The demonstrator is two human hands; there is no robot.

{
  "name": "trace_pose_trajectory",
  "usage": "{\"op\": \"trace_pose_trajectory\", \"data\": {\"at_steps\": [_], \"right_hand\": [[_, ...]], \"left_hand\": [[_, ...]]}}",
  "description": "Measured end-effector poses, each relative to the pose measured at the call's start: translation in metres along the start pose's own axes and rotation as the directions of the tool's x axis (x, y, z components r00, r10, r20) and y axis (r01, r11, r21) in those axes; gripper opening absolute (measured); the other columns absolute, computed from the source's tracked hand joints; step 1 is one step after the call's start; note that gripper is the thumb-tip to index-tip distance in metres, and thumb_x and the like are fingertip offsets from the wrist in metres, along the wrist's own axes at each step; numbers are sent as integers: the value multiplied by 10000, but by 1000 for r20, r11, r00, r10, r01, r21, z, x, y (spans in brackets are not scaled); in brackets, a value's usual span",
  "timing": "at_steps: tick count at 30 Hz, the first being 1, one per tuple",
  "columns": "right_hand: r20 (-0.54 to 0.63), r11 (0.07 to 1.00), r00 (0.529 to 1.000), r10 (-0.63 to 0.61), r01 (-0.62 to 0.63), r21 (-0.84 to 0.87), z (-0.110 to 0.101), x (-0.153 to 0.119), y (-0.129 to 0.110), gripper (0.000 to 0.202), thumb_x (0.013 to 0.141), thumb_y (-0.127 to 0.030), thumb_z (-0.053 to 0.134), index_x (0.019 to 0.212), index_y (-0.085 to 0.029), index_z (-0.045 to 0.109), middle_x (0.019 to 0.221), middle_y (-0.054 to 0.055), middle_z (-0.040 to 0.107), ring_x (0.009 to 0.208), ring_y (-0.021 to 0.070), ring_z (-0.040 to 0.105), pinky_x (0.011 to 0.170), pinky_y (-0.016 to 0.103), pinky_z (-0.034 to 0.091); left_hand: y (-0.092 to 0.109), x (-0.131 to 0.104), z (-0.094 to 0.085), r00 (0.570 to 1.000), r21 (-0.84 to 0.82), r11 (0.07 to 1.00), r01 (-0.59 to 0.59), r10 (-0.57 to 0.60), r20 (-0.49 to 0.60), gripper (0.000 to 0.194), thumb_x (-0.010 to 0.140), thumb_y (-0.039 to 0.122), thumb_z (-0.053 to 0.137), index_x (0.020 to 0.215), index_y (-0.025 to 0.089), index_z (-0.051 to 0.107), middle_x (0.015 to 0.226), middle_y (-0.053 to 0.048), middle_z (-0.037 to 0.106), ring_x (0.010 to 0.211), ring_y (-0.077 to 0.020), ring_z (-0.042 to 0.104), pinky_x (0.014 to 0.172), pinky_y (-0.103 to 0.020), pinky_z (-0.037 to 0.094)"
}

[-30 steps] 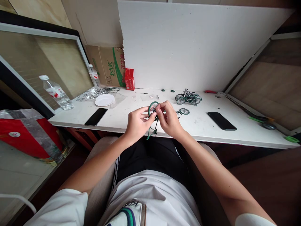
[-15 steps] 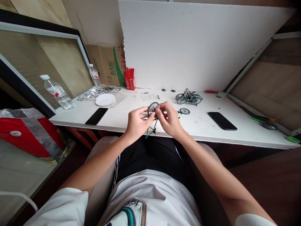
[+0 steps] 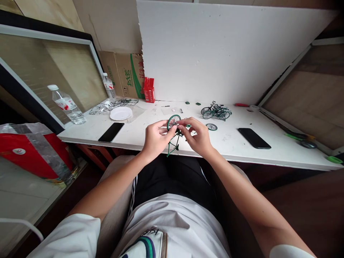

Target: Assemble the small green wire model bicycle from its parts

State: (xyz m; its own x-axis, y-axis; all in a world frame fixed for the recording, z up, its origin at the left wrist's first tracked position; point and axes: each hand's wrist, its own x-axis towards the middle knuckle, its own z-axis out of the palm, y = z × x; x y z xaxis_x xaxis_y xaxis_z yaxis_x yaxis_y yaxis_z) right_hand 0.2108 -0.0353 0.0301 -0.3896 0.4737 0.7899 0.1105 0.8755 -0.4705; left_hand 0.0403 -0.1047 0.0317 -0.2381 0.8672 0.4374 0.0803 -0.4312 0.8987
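1. Change is slight: the bare right hand (image 3: 199, 134) sits a touch farther right with looser-curled fingers, so handling apparently remains centred on the hub.
2. Between the thumb and fingers of the bare left hand (image 3: 156, 140), the green-rimmed, thin-spoked toy wheel (image 3: 173, 121) is held upright above the white table (image 3: 139, 141).
3. Right fingertips converge beside the hub; what they pinch, I cannot tell.
4. Below the grip hangs the thin, dark-green bicycle frame (image 3: 176, 146), seemingly plastic; its attachment is hidden.
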Motion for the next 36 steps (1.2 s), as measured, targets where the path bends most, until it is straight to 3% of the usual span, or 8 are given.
{"op": "trace_pose_trajectory", "data": {"at_steps": [8,13,17,32,36], "right_hand": [[30,978,985,-168,170,-121,-6,1,3,211,1060,-321,609,1144,-288,800,952,90,775,784,224,692,619,376,570],[101,930,952,-290,305,-207,-14,0,9,218,1039,-215,631,1171,-260,799,1027,87,808,849,198,752,678,322,597],[153,876,928,-341,373,-307,-18,-1,7,212,1022,-162,647,1156,-229,797,969,74,818,796,170,755,623,271,554],[124,907,959,-257,283,-311,-16,1,4,114,1035,-229,652,1097,-236,748,963,45,805,744,151,733,597,268,549],[125,896,954,-273,299,-329,-16,1,4,83,1030,-238,673,1072,-226,744,946,42,807,731,145,733,583,264,534]], "left_hand": [[-2,3,-2,1000,-51,999,18,-17,16,433,815,479,856,1062,129,795,1090,-110,800,904,-266,798,799,-373,709],[-7,3,-3,999,-34,999,25,-23,40,431,811,468,862,1059,119,806,1061,-108,805,880,-265,800,774,-370,712],[-9,2,-3,998,18,1000,18,-19,66,401,830,455,842,1050,121,813,1046,-108,809,875,-274,804,787,-382,711],[1,-5,-2,993,130,988,-87,76,87,296,900,330,753,1112,130,807,1069,-102,814,934,-275,810,785,-335,701],[3,-5,-1,991,149,983,-108,93,98,289,910,295,727,1136,131,803,1070,-97,814,981,-280,805,847,-353,699]]}}
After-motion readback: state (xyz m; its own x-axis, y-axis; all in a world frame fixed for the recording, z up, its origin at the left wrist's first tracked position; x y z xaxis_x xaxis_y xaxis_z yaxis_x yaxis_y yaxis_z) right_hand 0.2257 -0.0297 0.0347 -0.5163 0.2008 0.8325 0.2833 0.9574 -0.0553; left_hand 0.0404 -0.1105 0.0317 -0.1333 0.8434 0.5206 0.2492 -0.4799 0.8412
